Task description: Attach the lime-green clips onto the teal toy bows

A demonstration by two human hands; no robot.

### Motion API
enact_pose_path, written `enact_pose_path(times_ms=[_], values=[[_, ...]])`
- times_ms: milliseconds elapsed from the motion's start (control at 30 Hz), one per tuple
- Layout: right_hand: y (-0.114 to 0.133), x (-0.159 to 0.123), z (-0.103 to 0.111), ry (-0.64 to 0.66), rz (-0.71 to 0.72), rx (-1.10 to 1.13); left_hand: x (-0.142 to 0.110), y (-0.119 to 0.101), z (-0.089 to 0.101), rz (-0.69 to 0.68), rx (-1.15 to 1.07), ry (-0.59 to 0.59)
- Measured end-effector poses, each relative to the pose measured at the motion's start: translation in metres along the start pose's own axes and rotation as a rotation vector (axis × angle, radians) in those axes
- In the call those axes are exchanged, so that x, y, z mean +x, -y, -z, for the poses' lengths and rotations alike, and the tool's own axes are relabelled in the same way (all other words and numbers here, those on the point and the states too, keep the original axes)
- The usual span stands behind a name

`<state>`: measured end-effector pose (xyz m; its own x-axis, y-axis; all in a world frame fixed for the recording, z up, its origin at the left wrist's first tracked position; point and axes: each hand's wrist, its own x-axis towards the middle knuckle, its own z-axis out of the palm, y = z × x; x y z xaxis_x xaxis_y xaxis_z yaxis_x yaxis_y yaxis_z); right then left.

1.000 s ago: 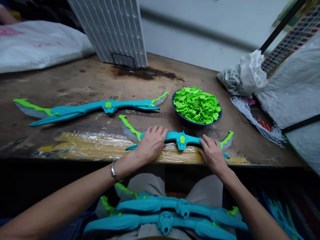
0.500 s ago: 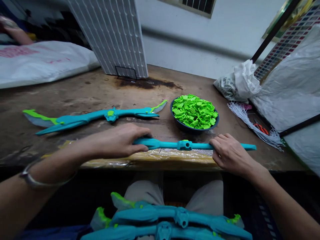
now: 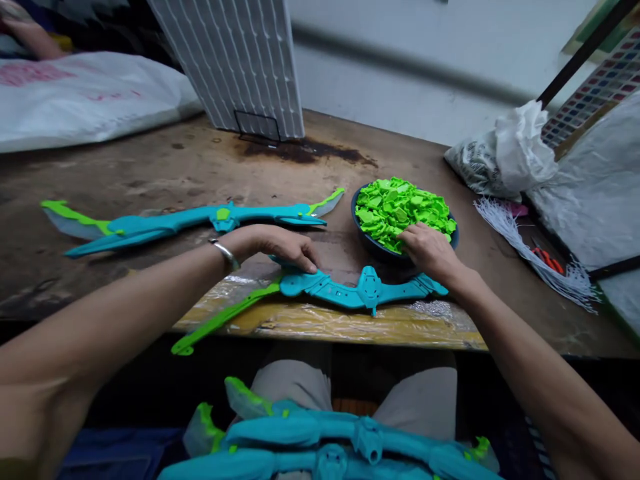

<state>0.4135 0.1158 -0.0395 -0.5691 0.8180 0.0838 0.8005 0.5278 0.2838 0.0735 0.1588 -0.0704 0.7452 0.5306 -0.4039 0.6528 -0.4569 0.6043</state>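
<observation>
A teal toy bow (image 3: 350, 291) lies back side up on the taped front edge of the wooden table (image 3: 190, 167), its green tip hanging over the edge at the left. My left hand (image 3: 275, 245) rests flat on the bow's left limb, fingers stretched. My right hand (image 3: 425, 248) reaches into the dark bowl (image 3: 373, 245) of small bright green plastic pieces (image 3: 400, 203), its fingers curled among them; what they hold is hidden.
A second teal and green bow (image 3: 200, 219) lies farther back on the left. More bows (image 3: 330, 440) rest on my lap. A white ribbed panel (image 3: 235, 67) stands at the back, white sacks (image 3: 80, 93) at left, plastic bags (image 3: 505, 157) and white strings (image 3: 530, 243) at right.
The bow has been flipped from front side up to back side up. My right hand left its right limb and moved into the bowl of green pieces.
</observation>
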Motion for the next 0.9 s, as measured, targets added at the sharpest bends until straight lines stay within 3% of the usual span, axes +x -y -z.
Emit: enact_pose_path(times_ms=[67, 100, 200, 300, 367, 433, 500, 567, 700, 800, 900], values=[[-0.004, 0.008, -0.005, 0.024, 0.012, -0.022, 0.001, 0.009, -0.005, 0.026, -0.081, 0.142], [-0.008, 0.01, -0.008, 0.021, 0.023, -0.019, 0.0, 0.012, -0.007, 0.039, -0.076, 0.158], [-0.018, 0.009, -0.015, -0.046, 0.081, 0.022, -0.004, 0.013, -0.013, 0.06, 0.064, 0.054], [-0.018, 0.002, -0.011, -0.251, 0.145, 0.107, -0.011, 0.005, -0.017, 0.026, 0.172, 0.009], [-0.009, -0.005, -0.001, -0.394, 0.158, 0.227, -0.017, -0.002, -0.018, 0.003, 0.244, -0.004], [0.009, -0.014, 0.011, -0.45, 0.158, 0.392, -0.021, -0.007, -0.019, 0.002, 0.312, 0.0], [0.029, -0.023, 0.019, -0.405, 0.149, 0.576, -0.026, -0.009, -0.02, 0.022, 0.352, 0.004], [0.047, -0.03, 0.017, -0.269, 0.121, 0.791, -0.03, -0.009, -0.02, 0.039, 0.368, 0.007], [0.063, -0.035, -0.005, 0.019, 0.103, 1.099, -0.036, -0.013, -0.029, 0.037, 0.449, -0.045], [0.067, -0.032, -0.02, 0.113, 0.059, 1.227, -0.038, -0.027, -0.05, -0.088, 0.5, -0.283], [0.072, -0.024, -0.027, 0.167, -0.063, 1.358, -0.032, -0.044, -0.086, -0.267, 0.387, -0.545]])
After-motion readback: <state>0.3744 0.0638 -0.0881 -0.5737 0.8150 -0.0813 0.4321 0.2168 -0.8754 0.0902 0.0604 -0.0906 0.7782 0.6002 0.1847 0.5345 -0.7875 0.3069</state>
